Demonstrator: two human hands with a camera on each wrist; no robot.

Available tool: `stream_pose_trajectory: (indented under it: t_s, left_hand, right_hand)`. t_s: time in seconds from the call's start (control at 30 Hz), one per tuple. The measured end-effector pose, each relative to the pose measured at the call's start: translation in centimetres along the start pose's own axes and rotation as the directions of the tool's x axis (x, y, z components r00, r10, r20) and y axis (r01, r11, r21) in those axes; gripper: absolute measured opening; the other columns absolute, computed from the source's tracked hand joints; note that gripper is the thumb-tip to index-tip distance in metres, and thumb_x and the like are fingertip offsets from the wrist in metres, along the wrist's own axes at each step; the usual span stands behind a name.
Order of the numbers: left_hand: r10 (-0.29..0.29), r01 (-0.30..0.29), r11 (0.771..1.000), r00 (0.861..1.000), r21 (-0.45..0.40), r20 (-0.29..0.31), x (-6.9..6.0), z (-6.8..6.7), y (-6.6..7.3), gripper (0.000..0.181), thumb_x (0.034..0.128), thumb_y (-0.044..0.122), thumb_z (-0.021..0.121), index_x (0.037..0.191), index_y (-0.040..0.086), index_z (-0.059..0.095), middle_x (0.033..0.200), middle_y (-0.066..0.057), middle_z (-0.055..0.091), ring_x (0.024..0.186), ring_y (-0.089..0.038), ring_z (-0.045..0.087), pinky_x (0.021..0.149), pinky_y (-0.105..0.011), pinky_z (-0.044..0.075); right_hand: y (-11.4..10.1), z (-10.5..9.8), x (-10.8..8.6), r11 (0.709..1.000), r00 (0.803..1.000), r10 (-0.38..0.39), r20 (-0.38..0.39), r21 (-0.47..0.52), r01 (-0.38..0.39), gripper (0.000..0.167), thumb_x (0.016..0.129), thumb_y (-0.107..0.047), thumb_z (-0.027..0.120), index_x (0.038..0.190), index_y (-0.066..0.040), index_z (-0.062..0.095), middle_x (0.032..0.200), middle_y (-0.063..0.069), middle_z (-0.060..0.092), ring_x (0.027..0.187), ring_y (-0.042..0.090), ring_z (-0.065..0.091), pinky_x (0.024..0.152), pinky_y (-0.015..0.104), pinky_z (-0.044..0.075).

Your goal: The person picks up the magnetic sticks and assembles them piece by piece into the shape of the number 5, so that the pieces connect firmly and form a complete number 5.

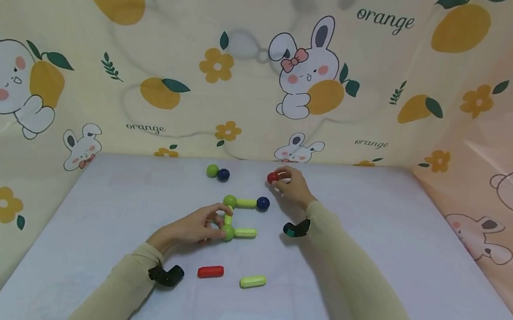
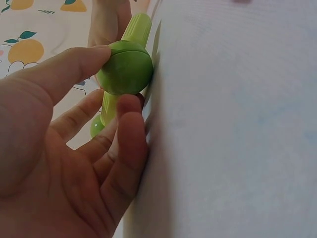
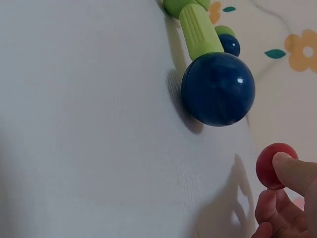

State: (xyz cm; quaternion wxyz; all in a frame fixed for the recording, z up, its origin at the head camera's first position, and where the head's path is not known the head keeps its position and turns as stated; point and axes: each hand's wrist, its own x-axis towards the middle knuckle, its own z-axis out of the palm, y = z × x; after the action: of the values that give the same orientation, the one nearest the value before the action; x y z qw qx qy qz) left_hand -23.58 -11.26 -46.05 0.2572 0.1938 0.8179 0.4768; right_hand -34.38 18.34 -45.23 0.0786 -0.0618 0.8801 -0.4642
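Observation:
My left hand (image 1: pixel 195 224) holds the near green ball (image 1: pixel 228 232) of a joined piece, its thumb and fingers around the ball (image 2: pixel 125 68). From that ball a green rod (image 1: pixel 245 233) points right; another links it to a far green ball (image 1: pixel 230 201), whose own rod (image 1: pixel 246 203) ends in a dark blue ball (image 1: pixel 263 203). Behind and right of the piece, my right hand (image 1: pixel 293 187) pinches a red ball (image 1: pixel 273 177) between thumb and fingers; the right wrist view shows the red ball (image 3: pixel 275 165) apart from the blue ball (image 3: pixel 218 89).
A green ball (image 1: pixel 213 171) and a dark blue ball (image 1: pixel 223 175) sit side by side at the back of the white table (image 1: pixel 376 215). Nearer the front lie a red rod (image 1: pixel 210 271) and a green rod (image 1: pixel 253 281). A printed cloth (image 1: pixel 257 18) hangs behind.

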Motion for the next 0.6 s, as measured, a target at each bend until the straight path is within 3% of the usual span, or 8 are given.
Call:
stream_pose_trajectory:
  t_s: [0.3,0.43,0.6]
  left_hand:
    - [0.006,-0.006,1.0,1.0,0.013,-0.001,-0.1,0.0,0.1,0.05,0.0968,0.014,0.068,0.142,0.014,0.047,0.108,-0.009,0.06,0.064,-0.015,0.052,0.058,-0.025,0.047]
    - [0.006,-0.006,1.0,1.0,0.017,0.003,0.0,0.0,0.0,0.049,0.0969,0.014,0.067,0.141,0.014,0.047,0.108,-0.009,0.061,0.063,-0.014,0.052,0.058,-0.025,0.046]
    - [0.009,-0.009,1.0,1.0,0.016,0.005,0.0,-0.1,0.0,0.049,0.097,0.015,0.067,0.142,0.013,0.046,0.109,-0.011,0.06,0.063,-0.015,0.052,0.057,-0.026,0.046]
  right_hand:
    - [0.4,-0.5,-1.6,0.997,0.997,-0.076,-0.016,0.026,0.076,0.04,0.097,-0.013,0.066,0.135,-0.003,0.054,0.137,0.024,0.057,0.123,0.039,0.058,0.104,0.047,0.049]
    - [0.3,-0.5,-2.6,0.994,0.994,-0.102,-0.032,0.037,0.103,0.04,0.096,-0.012,0.067,0.134,-0.004,0.055,0.135,0.022,0.059,0.117,0.034,0.059,0.098,0.04,0.05]
    - [0.1,-0.6,-4.0,0.988,0.989,-0.141,-0.033,0.059,0.143,0.038,0.095,-0.011,0.069,0.131,-0.005,0.057,0.132,0.021,0.062,0.098,0.027,0.062,0.087,0.03,0.048]
